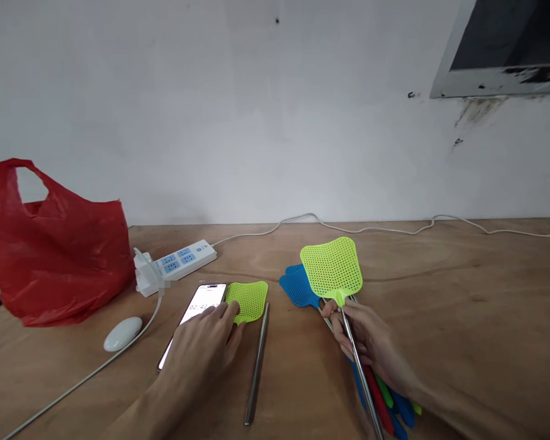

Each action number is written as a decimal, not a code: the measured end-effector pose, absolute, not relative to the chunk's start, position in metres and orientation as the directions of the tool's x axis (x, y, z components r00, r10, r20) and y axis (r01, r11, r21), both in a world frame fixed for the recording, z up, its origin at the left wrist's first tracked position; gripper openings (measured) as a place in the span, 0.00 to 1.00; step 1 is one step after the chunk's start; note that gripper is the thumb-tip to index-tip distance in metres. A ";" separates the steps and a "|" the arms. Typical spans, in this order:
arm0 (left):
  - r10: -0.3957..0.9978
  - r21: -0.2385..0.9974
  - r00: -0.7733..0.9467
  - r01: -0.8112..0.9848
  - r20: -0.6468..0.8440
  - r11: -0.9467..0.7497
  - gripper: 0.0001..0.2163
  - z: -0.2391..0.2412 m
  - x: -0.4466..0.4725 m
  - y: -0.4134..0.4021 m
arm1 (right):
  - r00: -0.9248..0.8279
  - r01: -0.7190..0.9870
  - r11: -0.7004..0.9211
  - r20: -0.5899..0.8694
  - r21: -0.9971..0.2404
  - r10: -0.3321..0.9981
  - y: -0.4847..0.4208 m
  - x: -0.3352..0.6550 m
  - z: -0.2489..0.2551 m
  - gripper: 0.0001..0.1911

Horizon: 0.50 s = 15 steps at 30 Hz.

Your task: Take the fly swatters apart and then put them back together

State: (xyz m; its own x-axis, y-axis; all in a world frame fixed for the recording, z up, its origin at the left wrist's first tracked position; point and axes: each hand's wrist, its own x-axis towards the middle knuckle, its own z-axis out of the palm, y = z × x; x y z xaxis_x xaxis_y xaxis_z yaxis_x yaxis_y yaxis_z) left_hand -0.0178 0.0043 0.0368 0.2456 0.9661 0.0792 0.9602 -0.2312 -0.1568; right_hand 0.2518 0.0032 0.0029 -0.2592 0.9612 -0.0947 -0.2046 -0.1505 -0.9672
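My right hand point(371, 339) is closed around the metal rod of a fly swatter with a yellow-green perforated head point(332, 269), raised at a tilt. Beneath that hand lie other swatters with blue heads point(299, 287) and red, green and blue handles point(380, 400), partly covered. My left hand point(206, 342) reaches over a phone point(201, 302), with index finger and thumb at the neck of a loose yellow-green swatter head point(250, 300); its lower left part is hidden by the fingers. A bare metal rod point(257, 363) lies on the table between my hands.
A red plastic bag point(64, 244) stands at the left. A white power strip point(178, 263) sits behind the phone, its cord point(366, 230) running along the wall. Near the bag are a white rounded mouse-like object point(123, 333) and a cable point(96, 370) on the wooden table point(476, 305).
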 end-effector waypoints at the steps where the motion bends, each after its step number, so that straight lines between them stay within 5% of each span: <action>1: 0.957 -0.138 0.273 0.956 0.095 -0.259 0.12 0.037 -0.018 0.006 | -0.272 -0.225 -0.153 -0.089 -0.962 0.958 0.003 0.252 0.004 0.19; 6: 0.884 -0.045 0.362 0.930 0.296 -0.366 0.12 0.037 -0.018 0.024 | -0.374 -0.321 -0.174 -0.044 -0.931 0.926 0.006 0.256 0.006 0.18; 10: 0.743 0.080 0.441 0.832 0.503 -0.548 0.18 0.029 -0.016 0.034 | -0.685 -0.330 -0.450 -0.118 -0.830 0.719 0.010 0.263 0.001 0.19; 15: 0.626 0.218 0.567 0.623 0.535 -0.751 0.27 0.019 -0.016 0.032 | -0.839 -0.247 -0.605 -0.146 -0.757 0.524 0.007 0.265 -0.002 0.22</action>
